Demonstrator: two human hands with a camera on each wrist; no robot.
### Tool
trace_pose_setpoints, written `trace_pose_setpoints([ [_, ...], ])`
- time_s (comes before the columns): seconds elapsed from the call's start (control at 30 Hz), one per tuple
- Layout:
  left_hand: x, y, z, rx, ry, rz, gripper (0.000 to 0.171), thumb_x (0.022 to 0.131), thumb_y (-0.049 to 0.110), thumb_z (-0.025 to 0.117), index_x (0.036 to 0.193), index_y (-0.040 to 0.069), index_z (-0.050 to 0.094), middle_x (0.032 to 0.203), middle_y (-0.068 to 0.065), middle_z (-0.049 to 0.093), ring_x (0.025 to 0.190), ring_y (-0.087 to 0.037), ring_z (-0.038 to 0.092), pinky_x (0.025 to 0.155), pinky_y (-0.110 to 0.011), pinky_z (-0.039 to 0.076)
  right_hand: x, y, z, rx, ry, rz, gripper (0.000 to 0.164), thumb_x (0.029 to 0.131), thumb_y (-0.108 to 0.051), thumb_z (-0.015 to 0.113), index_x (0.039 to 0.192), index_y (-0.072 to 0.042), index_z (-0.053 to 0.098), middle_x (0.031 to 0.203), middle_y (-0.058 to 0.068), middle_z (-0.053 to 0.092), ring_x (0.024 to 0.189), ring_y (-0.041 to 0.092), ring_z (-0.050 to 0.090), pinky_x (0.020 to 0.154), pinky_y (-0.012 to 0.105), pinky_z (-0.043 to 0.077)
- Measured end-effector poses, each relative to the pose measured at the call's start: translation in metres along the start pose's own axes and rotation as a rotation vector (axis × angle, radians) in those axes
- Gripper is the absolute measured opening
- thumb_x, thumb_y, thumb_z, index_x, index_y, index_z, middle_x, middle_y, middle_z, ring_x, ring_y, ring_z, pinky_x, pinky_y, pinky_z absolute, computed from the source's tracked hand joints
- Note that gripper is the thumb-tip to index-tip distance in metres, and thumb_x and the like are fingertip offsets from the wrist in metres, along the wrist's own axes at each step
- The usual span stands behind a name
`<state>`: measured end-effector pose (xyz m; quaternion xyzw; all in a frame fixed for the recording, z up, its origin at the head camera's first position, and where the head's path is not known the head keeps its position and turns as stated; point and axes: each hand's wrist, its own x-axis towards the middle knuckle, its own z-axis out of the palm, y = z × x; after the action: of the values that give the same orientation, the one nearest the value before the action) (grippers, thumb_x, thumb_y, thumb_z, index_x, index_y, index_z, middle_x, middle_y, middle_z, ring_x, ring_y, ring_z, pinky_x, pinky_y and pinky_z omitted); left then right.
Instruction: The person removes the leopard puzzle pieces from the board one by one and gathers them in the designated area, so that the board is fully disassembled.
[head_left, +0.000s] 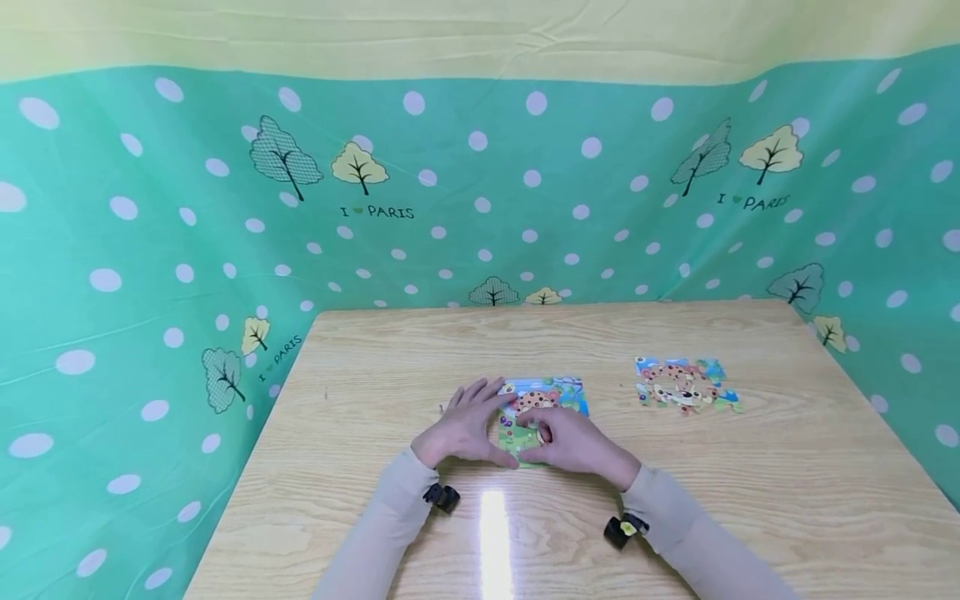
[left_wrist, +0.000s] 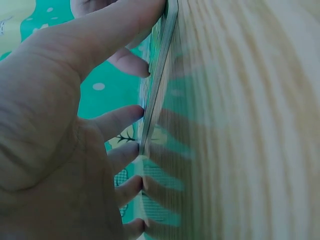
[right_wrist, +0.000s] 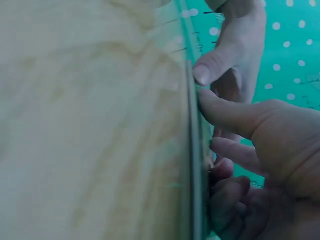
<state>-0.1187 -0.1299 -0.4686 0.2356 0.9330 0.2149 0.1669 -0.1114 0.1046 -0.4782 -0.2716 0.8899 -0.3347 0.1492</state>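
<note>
A jigsaw puzzle board [head_left: 551,385] with a spotted cartoon animal, blue sky and green grass lies flat on the table in the head view. My left hand [head_left: 467,423] spreads its fingers along the board's left side, thumb at the near left corner. On the board's lower part rests my right hand [head_left: 573,440], thumb and index finger apart and the other fingers bent, covering much of the picture. In the right wrist view, the right thumb [right_wrist: 227,114] touches the board's edge [right_wrist: 195,150] close to the left thumb [right_wrist: 212,70]. What lies beneath the bent fingers is hidden.
To the right on the wooden table [head_left: 360,358] lies a second, partly joined picture of puzzle pieces [head_left: 682,387] with a spotted animal and ragged edges. A green dotted curtain [head_left: 450,183] hangs round the table's back and sides.
</note>
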Motion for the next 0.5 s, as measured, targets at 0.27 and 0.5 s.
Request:
trace_pose_setpoints([
  [0.27,-0.001,-0.002,-0.001,-0.016,0.001,-0.002,0.112,0.076,0.062,0.089,0.167,0.020,0.038,0.180,-0.007,0.017,0.167,-0.039,0.010,0.133,-0.069,0.007,0.006,-0.013,-0.009,0.024,-0.088,0.083,0.049,0.084,-0.031,0.092,0.124,-0.017,0.068,0.073,-0.003,0.058,0.063,0.012,0.049,0.053,0.024,0.035],
  [0.5,0.001,0.000,0.000,-0.021,-0.006,0.004,0.112,0.076,0.062,0.088,0.167,0.020,0.037,0.180,-0.007,0.017,0.167,-0.039,0.010,0.133,-0.070,0.007,0.008,-0.016,-0.008,0.055,-0.056,0.192,0.050,0.077,-0.027,0.097,0.118,-0.021,0.069,0.073,-0.001,0.058,0.064,0.013,0.050,0.055,0.025,0.037],
])
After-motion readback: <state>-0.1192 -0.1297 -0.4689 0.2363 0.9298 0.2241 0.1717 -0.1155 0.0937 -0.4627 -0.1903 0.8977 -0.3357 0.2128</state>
